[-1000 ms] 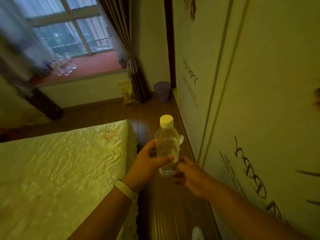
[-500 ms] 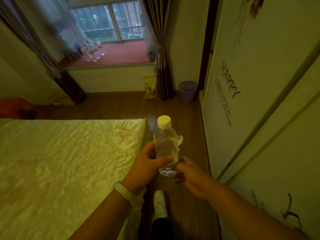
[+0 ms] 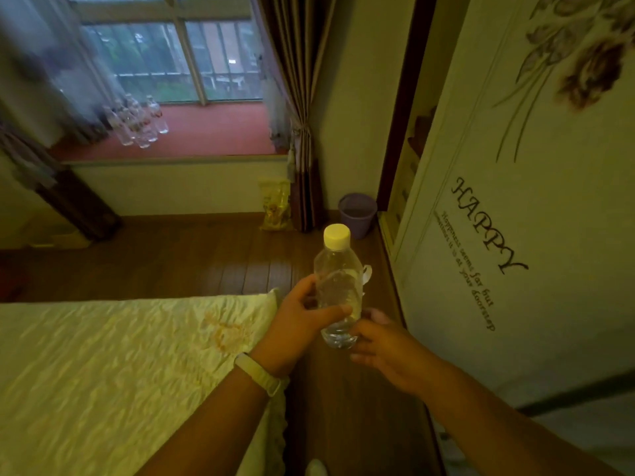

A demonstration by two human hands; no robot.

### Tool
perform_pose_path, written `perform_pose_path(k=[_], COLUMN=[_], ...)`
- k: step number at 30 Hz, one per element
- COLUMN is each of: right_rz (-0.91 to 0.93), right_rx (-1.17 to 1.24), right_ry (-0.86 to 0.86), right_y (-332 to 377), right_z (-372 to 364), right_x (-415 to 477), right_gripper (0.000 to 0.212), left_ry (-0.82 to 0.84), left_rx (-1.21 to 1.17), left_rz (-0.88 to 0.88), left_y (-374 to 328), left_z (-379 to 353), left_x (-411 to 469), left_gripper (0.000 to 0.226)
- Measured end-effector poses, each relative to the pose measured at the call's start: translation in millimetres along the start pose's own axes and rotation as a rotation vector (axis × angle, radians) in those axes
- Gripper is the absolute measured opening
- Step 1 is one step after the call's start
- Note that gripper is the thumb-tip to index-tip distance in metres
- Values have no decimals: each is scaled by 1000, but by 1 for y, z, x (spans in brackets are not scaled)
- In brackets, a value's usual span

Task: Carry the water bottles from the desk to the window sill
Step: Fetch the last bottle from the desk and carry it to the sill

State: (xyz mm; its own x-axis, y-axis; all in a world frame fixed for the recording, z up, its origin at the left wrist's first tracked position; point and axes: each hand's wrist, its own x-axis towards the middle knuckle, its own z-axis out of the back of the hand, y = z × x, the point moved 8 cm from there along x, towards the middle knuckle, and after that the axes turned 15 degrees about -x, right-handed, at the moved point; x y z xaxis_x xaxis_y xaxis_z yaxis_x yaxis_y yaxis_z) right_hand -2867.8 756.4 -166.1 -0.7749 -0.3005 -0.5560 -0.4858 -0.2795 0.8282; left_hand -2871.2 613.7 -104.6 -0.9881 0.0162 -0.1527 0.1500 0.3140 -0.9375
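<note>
The water bottle (image 3: 338,286) is off the counter and carried upright in front of the body, white cap uppermost and its long axis close to vertical. The left hand (image 3: 297,326) grips the lower half of the bottle, with the thumb across the near face and the fingers wrapped behind. The right hand (image 3: 383,343) cups the base from the right with its fingers curled underneath. Both hands hold the load and neither is free. The window sill (image 3: 213,132) lies ahead and to the left of the hands, well apart from them across the wooden floor (image 3: 192,259). A cluster of bottles (image 3: 137,121) stands at its left end. The bed (image 3: 120,372) borders the path on the left. The left hand is judged nearer the sill, so set-down favours that side.
</note>
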Motion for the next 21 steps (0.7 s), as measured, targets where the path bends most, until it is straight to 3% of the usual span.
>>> perform_pose_path(k=[10, 21], right_rz=[17, 22], right_rx=[32, 44], right_ry=[-23, 101], right_y=[78, 181], right_z=[15, 59], right_x=[101, 276], right_gripper=[29, 31], left_ry=[10, -147], left_rx=[-13, -37], left_rz=[0, 1], left_y=[-42, -79], left_z=[28, 56], left_x=[116, 300], left_gripper=[43, 43])
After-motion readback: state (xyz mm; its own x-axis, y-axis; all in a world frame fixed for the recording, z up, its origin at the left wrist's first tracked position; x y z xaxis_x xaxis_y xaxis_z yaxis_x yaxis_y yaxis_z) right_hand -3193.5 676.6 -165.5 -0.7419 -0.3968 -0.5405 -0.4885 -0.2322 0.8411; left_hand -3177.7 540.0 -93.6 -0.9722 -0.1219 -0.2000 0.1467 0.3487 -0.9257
